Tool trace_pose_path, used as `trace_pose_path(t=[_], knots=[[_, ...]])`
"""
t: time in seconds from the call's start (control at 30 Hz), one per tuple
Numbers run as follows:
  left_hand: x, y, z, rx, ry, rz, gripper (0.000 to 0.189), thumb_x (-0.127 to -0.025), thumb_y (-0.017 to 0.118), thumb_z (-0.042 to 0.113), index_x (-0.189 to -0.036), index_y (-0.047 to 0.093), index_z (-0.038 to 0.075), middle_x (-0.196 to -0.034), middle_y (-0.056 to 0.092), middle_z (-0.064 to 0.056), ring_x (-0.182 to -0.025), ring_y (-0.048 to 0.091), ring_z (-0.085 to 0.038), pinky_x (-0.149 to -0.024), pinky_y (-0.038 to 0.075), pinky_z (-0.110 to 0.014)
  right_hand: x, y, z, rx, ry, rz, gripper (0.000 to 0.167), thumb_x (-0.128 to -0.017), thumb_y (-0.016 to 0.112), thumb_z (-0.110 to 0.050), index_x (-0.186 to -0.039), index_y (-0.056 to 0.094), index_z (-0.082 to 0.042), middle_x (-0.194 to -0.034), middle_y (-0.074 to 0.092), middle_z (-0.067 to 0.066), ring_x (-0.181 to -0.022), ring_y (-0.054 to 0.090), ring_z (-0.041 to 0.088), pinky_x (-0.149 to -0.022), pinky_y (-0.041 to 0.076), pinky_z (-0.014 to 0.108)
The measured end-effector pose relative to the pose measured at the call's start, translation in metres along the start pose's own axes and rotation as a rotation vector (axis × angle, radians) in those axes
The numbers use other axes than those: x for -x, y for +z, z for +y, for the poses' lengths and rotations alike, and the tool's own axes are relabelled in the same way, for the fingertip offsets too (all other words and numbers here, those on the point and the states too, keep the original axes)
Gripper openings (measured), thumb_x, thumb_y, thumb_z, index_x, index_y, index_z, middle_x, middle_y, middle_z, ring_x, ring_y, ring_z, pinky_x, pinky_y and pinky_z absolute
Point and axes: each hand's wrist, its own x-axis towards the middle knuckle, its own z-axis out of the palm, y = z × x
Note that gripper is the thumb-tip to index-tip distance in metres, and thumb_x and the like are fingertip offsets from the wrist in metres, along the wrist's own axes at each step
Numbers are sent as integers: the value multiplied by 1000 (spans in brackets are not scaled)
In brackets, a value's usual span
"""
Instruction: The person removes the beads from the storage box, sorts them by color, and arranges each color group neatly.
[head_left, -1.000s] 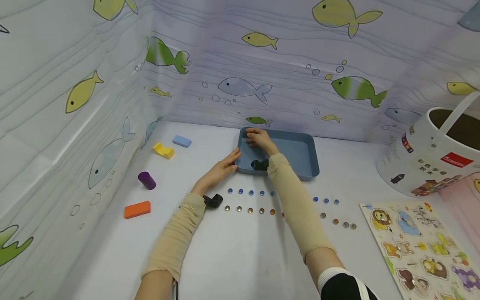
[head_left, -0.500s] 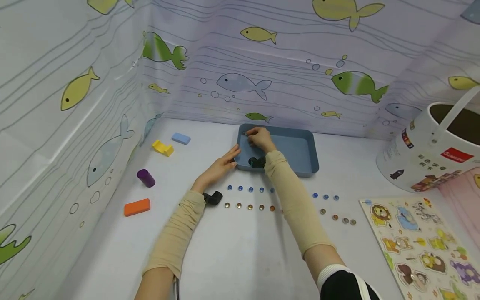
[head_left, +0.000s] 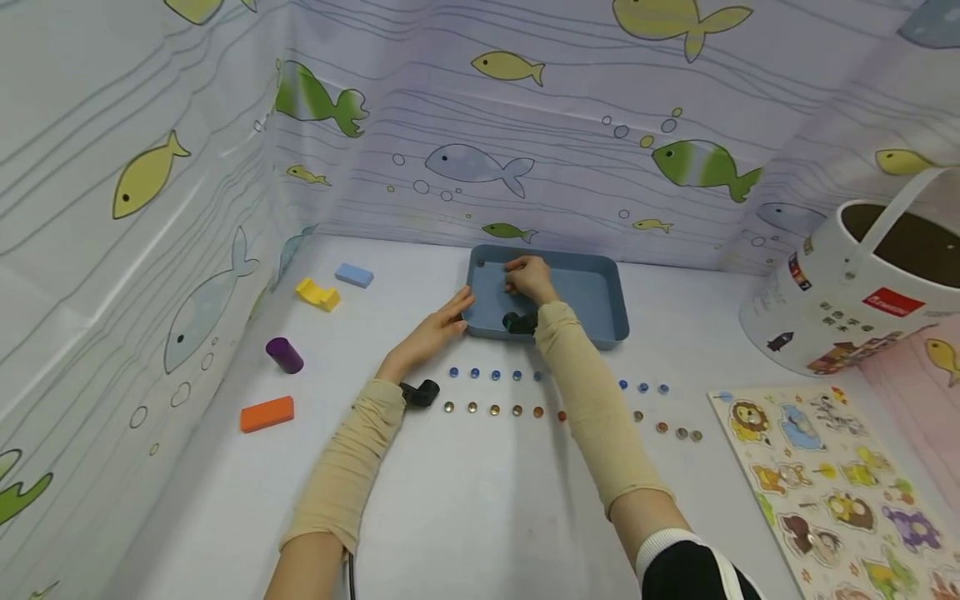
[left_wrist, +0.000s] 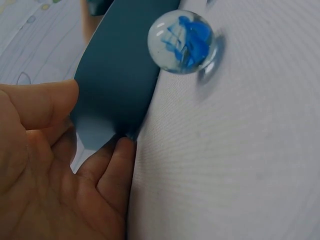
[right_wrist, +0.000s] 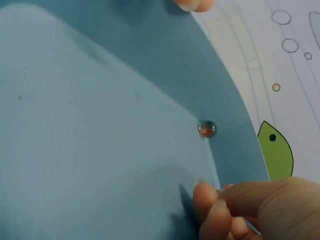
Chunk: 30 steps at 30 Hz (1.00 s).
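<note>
A shallow blue-grey tray (head_left: 585,287) lies at the back of the table. Beside its left front corner rests my left hand (head_left: 427,335), fingers extended; in the left wrist view its fingertips (left_wrist: 122,147) touch the tray's outer wall. My right hand (head_left: 532,281) is over the tray's left half, fingers loosely bent with no object visible between them. A clear glass marble with red inside (right_wrist: 207,129) sits in the tray's far left corner, apart from the right fingertips. Blue marbles (head_left: 496,375) and amber-brown marbles (head_left: 494,410) form two rows before the tray, partly hidden by my right forearm.
On the left lie a blue block (head_left: 354,275), a yellow curved block (head_left: 317,295), a purple cylinder (head_left: 284,355) and an orange block (head_left: 267,414). A white bucket (head_left: 832,292) and an animal puzzle board (head_left: 817,475) stand at right. Fish-printed curtain (head_left: 570,167) encloses the back.
My right hand has moved right, away from the tray's far left corner, leaving the marble there in view. The left hand stays at the tray's edge. The head view has shifted slightly.
</note>
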Motion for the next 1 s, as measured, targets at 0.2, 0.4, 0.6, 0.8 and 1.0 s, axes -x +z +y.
trace_pose_path(t=[0.2,0.4,0.6,0.8,1.0], knots=[[-1,1,-1,-15,-5,-2,54,-104,43,16,-153,25,7,-165,6,-3,-153,6,-26,-125,8,-45,5,-16,4,-34,36,-62,30,-93,58,-4,-122,63,1,-78,65,5,-55,62,6,-54,53,17],[-2,0,-2,-26,-13,-1,54,-104,43,16,-154,24,8,-165,6,-2,-153,5,-25,-125,7,-45,21,-40,0,-18,-27,-123,34,-97,55,-10,-129,59,-2,-106,65,16,-64,63,9,-65,56,24],[-5,0,-4,-19,-6,-4,54,-104,43,16,-154,24,7,-165,5,-4,-152,4,-28,-125,6,-48,48,-73,10,-204,-131,-241,43,-98,51,-5,-140,46,1,-132,52,32,-79,68,10,-93,56,40],[-5,1,-1,-18,-9,-14,54,-104,42,15,-154,23,6,-165,4,-4,-152,4,-28,-125,6,-47,89,-114,35,-375,-181,-277,49,-100,51,-8,-145,35,4,-128,56,21,-89,70,10,-90,57,30],[-5,0,-1,-22,-22,-8,54,-104,42,17,-154,23,9,-165,4,0,-153,4,-26,-125,8,-46,141,-156,68,-462,-176,-235,34,-99,53,-7,-132,47,-2,-109,65,-1,-87,70,8,-80,58,19]])
